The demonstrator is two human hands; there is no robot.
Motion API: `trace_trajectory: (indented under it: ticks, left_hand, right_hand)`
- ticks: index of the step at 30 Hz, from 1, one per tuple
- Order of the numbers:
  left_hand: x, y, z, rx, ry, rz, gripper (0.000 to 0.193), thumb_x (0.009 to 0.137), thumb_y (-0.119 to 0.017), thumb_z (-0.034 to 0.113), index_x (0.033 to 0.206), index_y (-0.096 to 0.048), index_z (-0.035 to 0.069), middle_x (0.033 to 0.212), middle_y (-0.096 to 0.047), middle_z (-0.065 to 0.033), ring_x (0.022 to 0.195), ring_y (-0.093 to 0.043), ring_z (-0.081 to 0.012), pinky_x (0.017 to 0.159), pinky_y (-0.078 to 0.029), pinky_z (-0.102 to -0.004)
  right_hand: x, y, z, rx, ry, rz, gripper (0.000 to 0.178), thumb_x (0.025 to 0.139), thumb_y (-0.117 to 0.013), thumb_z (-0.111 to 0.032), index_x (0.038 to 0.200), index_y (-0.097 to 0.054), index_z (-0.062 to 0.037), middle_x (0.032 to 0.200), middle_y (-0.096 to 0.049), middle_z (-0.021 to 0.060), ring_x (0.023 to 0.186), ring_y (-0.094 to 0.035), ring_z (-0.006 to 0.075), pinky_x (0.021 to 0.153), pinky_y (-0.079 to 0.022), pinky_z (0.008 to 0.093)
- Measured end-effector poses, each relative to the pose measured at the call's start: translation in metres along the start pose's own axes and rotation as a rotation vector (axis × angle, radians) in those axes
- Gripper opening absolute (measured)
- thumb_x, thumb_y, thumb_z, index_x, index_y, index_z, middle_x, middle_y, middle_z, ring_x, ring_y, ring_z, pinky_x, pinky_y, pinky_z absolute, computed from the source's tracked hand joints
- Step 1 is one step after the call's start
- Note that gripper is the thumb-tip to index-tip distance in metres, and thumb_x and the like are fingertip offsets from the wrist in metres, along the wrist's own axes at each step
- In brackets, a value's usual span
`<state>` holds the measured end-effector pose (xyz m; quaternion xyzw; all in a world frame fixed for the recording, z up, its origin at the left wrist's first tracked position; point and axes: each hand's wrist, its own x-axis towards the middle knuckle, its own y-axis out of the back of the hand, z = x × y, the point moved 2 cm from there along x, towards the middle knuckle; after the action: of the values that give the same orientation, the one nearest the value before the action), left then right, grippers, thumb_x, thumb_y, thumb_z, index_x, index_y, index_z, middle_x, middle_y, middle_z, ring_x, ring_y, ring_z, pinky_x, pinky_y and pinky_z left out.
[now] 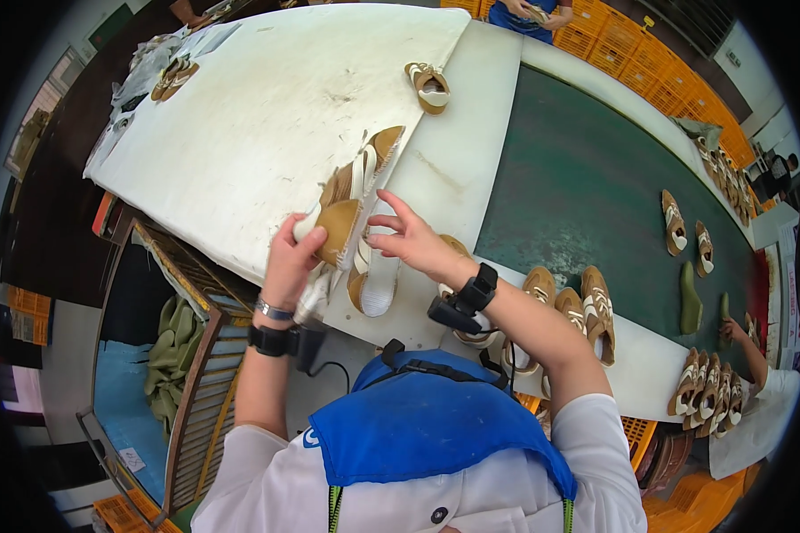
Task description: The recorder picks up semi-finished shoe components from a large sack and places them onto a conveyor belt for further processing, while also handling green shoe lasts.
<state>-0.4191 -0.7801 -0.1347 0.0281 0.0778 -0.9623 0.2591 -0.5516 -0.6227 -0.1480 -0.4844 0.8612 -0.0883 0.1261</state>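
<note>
My left hand [292,258] grips a tan and white sneaker [339,222] by one end, thumb on the tan upper. It is tilted on its side over the edge of the cream padded table, its pale sole edge facing right. Beside that edge is my right hand [411,238], fingers spread, with nothing seen in them; whether a fingertip touches the sole is unclear. Just below, between my hands, another tan and white shoe [375,289] lies with its pale inside showing, partly covered by the held one. Under my left hand is a blurred whitish thing [313,298] I cannot make out.
A single sneaker [430,89] stands near the cream table's [240,133] far right edge. Rightward runs a green conveyor belt [578,178] carrying shoes and green shoe lasts [690,300]. Several sneakers [596,306] line its near edge. Left stands a slatted cart [209,391] holding green lasts. Co-workers are beyond.
</note>
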Motion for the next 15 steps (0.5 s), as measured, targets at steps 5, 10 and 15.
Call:
trace_trajectory:
  ticks: [5,10,15]
  left_hand:
    - [0.071,0.014,0.047,0.620,-0.211,0.043,0.041,0.077,-0.068,0.028,0.102,-0.053,-0.001,0.080,-0.062,-0.0048,0.072,-0.058,-0.0094,0.062,-0.047,-0.0233]
    - [0.197,0.012,0.050,1.063,-0.666,0.297,0.068,0.075,-0.065,0.045,0.123,-0.043,0.003,0.113,-0.054,-0.0202,0.105,-0.053,-0.0264,0.089,-0.042,-0.0352]
    - [0.180,0.056,-0.014,1.299,-0.066,-0.186,0.082,0.071,-0.067,0.049,0.132,-0.032,0.006,0.129,-0.043,-0.0215,0.119,-0.043,-0.0327,0.098,-0.036,-0.0380]
  right_hand:
    - [-0.012,0.044,0.012,-0.392,-0.126,-0.024,0.053,0.079,-0.059,-0.016,0.128,-0.041,-0.0067,0.097,-0.059,0.0102,0.076,-0.057,0.0140,0.067,-0.047,0.0273]
    - [-0.011,0.065,0.043,-0.757,-0.013,-0.007,0.040,0.079,-0.058,-0.018,0.115,-0.053,-0.0026,0.089,-0.061,0.0100,0.074,-0.060,0.0171,0.068,-0.047,0.0285]
    - [-0.009,0.053,0.095,-0.452,-0.542,-0.207,0.041,0.081,-0.058,-0.031,0.106,-0.056,0.0016,0.085,-0.060,0.0104,0.074,-0.060,0.0198,0.058,-0.052,0.0298]
